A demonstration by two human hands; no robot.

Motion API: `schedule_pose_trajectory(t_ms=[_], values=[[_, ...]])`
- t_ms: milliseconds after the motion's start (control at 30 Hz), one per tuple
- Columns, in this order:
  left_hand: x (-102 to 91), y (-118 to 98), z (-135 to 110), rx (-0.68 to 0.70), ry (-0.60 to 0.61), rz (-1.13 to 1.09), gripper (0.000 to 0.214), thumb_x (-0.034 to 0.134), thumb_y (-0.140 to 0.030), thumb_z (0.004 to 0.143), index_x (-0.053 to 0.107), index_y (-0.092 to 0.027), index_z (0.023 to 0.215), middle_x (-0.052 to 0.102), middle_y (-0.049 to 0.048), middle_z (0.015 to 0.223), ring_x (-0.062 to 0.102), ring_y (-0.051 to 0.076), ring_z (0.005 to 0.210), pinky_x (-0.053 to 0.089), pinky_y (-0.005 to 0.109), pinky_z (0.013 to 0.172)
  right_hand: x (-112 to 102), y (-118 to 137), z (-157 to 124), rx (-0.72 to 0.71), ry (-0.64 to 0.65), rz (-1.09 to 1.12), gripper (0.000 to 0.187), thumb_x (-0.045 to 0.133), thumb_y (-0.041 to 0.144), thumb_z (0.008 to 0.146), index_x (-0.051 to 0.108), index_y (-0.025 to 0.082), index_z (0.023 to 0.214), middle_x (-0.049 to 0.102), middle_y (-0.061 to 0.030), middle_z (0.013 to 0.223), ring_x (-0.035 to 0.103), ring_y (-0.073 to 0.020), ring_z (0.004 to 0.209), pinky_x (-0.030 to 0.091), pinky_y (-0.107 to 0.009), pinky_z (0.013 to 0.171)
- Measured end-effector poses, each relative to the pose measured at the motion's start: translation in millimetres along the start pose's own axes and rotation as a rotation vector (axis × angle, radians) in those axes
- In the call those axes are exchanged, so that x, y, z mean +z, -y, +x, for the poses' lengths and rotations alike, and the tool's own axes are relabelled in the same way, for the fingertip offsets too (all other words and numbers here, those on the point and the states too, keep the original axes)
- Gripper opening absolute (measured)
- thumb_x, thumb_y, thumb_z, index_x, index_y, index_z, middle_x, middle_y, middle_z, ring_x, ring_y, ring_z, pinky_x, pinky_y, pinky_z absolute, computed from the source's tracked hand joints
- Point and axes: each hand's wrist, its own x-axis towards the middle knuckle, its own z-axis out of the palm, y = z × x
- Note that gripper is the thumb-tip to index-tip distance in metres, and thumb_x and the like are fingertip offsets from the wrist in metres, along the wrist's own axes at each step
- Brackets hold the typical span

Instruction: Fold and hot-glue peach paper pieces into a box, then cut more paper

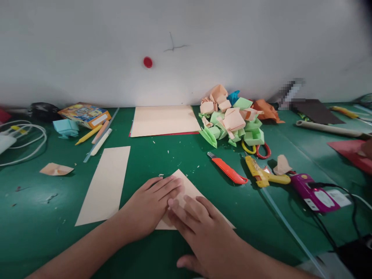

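Note:
A folded sheet of cream paper [189, 186], shaped like a triangle with its peak pointing away from me, lies flat on the green table [162, 155]. My left hand [154, 205] rests on its left side, fingers stretched out across the paper. My right hand [203, 228] lies over the middle and lower right, fingers extended and meeting the left fingertips, thumb out to the side. Both palms face down on the paper and hide much of it. Left of my hands is a cream paper strip [106, 186].
Cream sheets [165, 121] are stacked at the back. Folded paper pieces [232, 116] are heaped behind a red cutter [227, 167]. A yellow glue gun [263, 174] and a purple power strip [316, 193] with cables sit at right. A small box [85, 114] and crayons stand back left.

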Motion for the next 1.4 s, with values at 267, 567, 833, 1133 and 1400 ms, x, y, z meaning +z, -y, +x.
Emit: schedule_pose_trajectory(t_ms=[267, 567, 833, 1133, 1400], values=[[-2.6, 1, 2, -0.003, 0.028, 0.029, 0.063, 0.038, -0.011, 0.096, 0.041, -0.022, 0.158, 0.043, 0.0034, 0.166, 0.038, 0.02, 0.153, 0.022, 0.037, 0.124, 12, -20, -63, -0.006, 0.035, -0.046, 0.091, 0.038, 0.073, 0.101, 0.013, 0.017, 0.168, 0.024, -0.0092, 0.171, 0.03, -0.033, 0.156, 0.034, -0.057, 0.121], [-0.6, 8, 0, 0.037, -0.021, 0.006, 0.061, 0.042, -0.043, 0.107, 0.028, -0.027, 0.164, 0.039, 0.001, 0.167, 0.037, 0.022, 0.153, 0.015, 0.035, 0.125, 13, -18, -116, 0.117, 0.04, -0.155, 0.102, 0.06, 0.062, 0.095, 0.006, 0.015, 0.168, 0.032, -0.011, 0.167, 0.048, -0.038, 0.145, 0.048, -0.062, 0.11], [-9.2, 7, -5, -0.012, 0.104, -0.116, 0.092, 0.05, -0.072, 0.095, 0.01, -0.031, 0.167, 0.027, 0.007, 0.172, 0.033, 0.032, 0.156, 0.023, 0.045, 0.121, -26, -41, -136, 0.194, 0.074, -0.155, 0.052, 0.055, 0.03, 0.102, 0.05, 0.038, 0.153, 0.051, 0.0108, 0.158, 0.047, -0.0319, 0.148, 0.053, -0.053, 0.109], [-11.7, 7, 3, 0.016, 0.032, -0.101, 0.067, 0.05, -0.055, 0.102, 0.034, -0.029, 0.162, 0.039, 0.0037, 0.167, 0.039, 0.027, 0.153, 0.026, 0.042, 0.125, -48, -67, -125, 0.329, -0.134, -0.155, 0.031, 0.049, 0.025, 0.104, 0.078, 0.029, 0.115, 0.072, -0.0021, 0.137, 0.066, -0.029, 0.126, 0.057, -0.053, 0.102], [-3.5, -5, 21, -0.033, -0.191, -0.011, 0.047, 0.039, -0.009, 0.099, 0.067, -0.021, 0.135, 0.069, 0.0056, 0.14, 0.066, 0.023, 0.129, 0.052, 0.039, 0.112, -42, -57, -46, 0.139, -0.047, -0.021, 0.043, 0.047, 0.031, 0.106, 0.06, 0.018, 0.145, 0.059, -0.0079, 0.153, 0.058, -0.0291, 0.136, 0.05, -0.051, 0.111]])
